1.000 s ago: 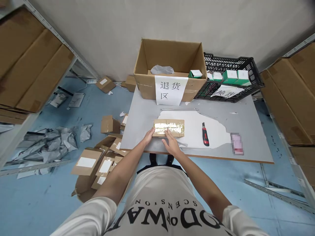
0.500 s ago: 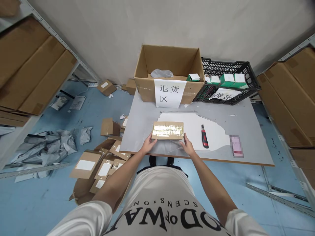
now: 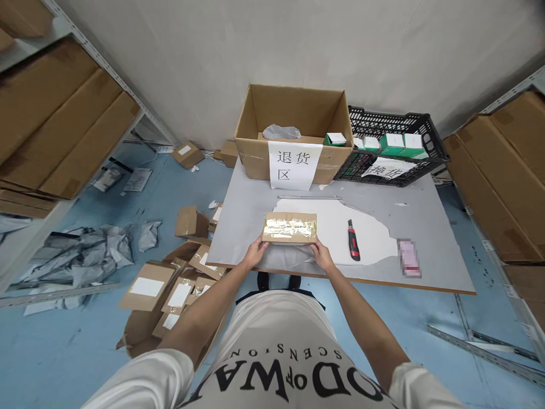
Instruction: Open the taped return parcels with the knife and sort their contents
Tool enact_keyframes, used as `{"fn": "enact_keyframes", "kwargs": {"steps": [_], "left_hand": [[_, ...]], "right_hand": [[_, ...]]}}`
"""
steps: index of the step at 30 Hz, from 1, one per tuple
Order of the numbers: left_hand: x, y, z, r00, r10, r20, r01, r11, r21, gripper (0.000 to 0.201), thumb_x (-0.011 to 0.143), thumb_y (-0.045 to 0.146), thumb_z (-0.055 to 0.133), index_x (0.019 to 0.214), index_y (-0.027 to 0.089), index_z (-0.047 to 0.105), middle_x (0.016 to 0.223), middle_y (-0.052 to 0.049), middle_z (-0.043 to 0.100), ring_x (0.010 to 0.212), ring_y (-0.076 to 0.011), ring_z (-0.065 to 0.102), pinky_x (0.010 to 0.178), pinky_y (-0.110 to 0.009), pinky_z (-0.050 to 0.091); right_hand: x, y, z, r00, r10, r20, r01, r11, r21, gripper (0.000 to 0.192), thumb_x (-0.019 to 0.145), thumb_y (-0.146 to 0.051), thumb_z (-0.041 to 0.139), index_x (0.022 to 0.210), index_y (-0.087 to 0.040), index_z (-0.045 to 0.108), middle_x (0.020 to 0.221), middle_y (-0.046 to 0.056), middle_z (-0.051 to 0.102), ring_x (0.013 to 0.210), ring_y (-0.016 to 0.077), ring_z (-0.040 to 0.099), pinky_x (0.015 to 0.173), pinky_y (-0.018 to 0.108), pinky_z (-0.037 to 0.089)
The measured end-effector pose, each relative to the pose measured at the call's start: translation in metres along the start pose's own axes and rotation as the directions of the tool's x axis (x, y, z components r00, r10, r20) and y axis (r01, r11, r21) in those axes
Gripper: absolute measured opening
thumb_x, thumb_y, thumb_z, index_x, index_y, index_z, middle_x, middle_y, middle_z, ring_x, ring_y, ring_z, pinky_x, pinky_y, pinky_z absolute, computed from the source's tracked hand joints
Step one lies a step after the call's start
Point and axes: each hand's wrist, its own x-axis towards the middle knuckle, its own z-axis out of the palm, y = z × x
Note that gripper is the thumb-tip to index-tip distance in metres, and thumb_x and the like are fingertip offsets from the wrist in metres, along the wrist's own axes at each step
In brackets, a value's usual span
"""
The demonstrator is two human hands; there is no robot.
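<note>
On the table (image 3: 426,238), both hands' fingers seemingly pinch the taped parcel's (image 3: 290,228) near corners.

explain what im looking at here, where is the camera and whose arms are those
The camera sits on a person's head and looks down and forward, so the two bare arms are that person's own; there is no machine here. The left hand and the right hand each hold one end of a small taped cardboard parcel, one grip per side, at the near edge of a grey table. To the right of the parcel lies a red and black utility knife, and further right a small pink item, blurred. At the back stand an open cardboard box with a paper sign and a black plastic crate holding small green and white boxes. More small parcels lie on the blue floor to the left.
</note>
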Motion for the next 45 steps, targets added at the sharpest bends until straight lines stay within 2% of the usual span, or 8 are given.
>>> {"fn": "enact_keyframes", "kwargs": {"steps": [5, 9, 14, 22, 34, 39, 43, 45], "left_hand": [[0.009, 0.008, -0.002, 1.0, 0.024, -0.001, -0.023, 0.999, 0.022, 0.053, 0.069, 0.041, 0.069, 0.117, 0.018, 0.06, 0.123, -0.009, 0.061, 0.121, -0.0263, 0.051, 0.109, -0.042, 0.03], [0.027, 0.031, -0.006, 0.995, 0.096, 0.015, -0.096, 0.995, 0.003, 0.059, 0.067, 0.041, 0.073, 0.119, 0.018, 0.061, 0.127, -0.009, 0.059, 0.123, -0.0264, 0.049, 0.11, -0.04, 0.03], [0.048, 0.053, -0.003, 0.999, 0.052, 0.001, -0.052, 0.998, 0.029, 0.049, 0.07, 0.045, 0.071, 0.109, 0.017, 0.068, 0.116, -0.009, 0.065, 0.109, -0.03, 0.06, 0.1, -0.044, 0.042], [0.061, 0.04, 0.007, 0.988, -0.139, -0.073, 0.15, 0.975, 0.165, 0.037, 0.068, 0.043, 0.071, 0.094, 0.017, 0.073, 0.088, -0.008, 0.073, 0.091, -0.0277, 0.066, 0.085, -0.038, 0.05], [0.063, 0.031, 0.005, 0.969, -0.228, -0.091, 0.237, 0.967, 0.096, 0.048, 0.079, 0.054, 0.057, 0.09, 0.01, 0.072, 0.076, -0.007, 0.072, 0.083, -0.0222, 0.066, 0.074, -0.031, 0.051], [0.061, 0.023, 0.002, 0.97, -0.24, -0.023, 0.24, 0.971, -0.018, 0.053, 0.082, 0.054, 0.054, 0.109, 0.01, 0.065, 0.1, -0.013, 0.071, 0.1, -0.0242, 0.064, 0.086, -0.036, 0.05], [0.046, 0.001, -0.008, 0.984, -0.175, 0.016, 0.175, 0.984, -0.039, 0.057, 0.078, 0.038, 0.059, 0.129, 0.013, 0.052, 0.137, -0.015, 0.047, 0.127, -0.0268, 0.045, 0.106, -0.041, 0.035], [0.033, -0.013, -0.013, 0.988, -0.153, 0.033, 0.153, 0.988, 0.003, 0.069, 0.069, 0.028, 0.066, 0.134, 0.012, 0.047, 0.144, -0.015, 0.038, 0.133, -0.0275, 0.037, 0.112, -0.041, 0.027]], "right_hand": [[0.006, -0.01, -0.007, 0.999, -0.026, -0.032, 0.024, 0.998, -0.061, 0.039, 0.085, -0.043, 0.041, 0.107, -0.021, 0.064, 0.105, 0.005, 0.069, 0.102, 0.0253, 0.061, 0.092, 0.042, 0.043], [0.019, -0.027, -0.031, 0.998, -0.056, -0.038, 0.048, 0.98, -0.193, 0.04, 0.088, -0.042, 0.037, 0.106, -0.019, 0.065, 0.102, 0.009, 0.07, 0.096, 0.0272, 0.063, 0.083, 0.037, 0.045], [0.034, -0.047, -0.056, 1.0, -0.011, -0.019, 0.004, 0.943, -0.333, 0.04, 0.09, -0.043, 0.037, 0.091, -0.021, 0.07, 0.088, 0.008, 0.073, 0.086, 0.0253, 0.066, 0.074, 0.031, 0.044], [0.049, -0.044, -0.046, 0.971, 0.237, -0.035, -0.232, 0.889, -0.394, 0.042, 0.089, -0.044, 0.042, 0.071, -0.019, 0.07, 0.072, 0.006, 0.071, 0.076, 0.0202, 0.066, 0.067, 0.026, 0.042], [0.069, -0.03, -0.038, 0.945, 0.325, -0.047, -0.324, 0.903, -0.283, 0.046, 0.089, -0.048, 0.038, 0.072, -0.017, 0.067, 0.081, 0.01, 0.072, 0.08, 0.0208, 0.065, 0.07, 0.026, 0.044], [0.06, -0.017, -0.035, 0.948, 0.318, -0.015, -0.318, 0.941, -0.117, 0.048, 0.089, -0.05, 0.037, 0.09, -0.015, 0.069, 0.096, 0.01, 0.072, 0.086, 0.0196, 0.066, 0.075, 0.028, 0.05], [0.034, 0.009, -0.03, 0.972, 0.235, -0.02, -0.227, 0.953, 0.201, 0.047, 0.084, -0.043, 0.046, 0.121, -0.016, 0.059, 0.128, 0.01, 0.059, 0.112, 0.021, 0.058, 0.092, 0.034, 0.048], [0.015, 0.025, -0.027, 0.986, 0.166, -0.016, -0.158, 0.962, 0.222, 0.056, 0.079, -0.035, 0.053, 0.132, -0.02, 0.049, 0.139, 0.008, 0.049, 0.124, 0.0226, 0.049, 0.102, 0.038, 0.041]]}}
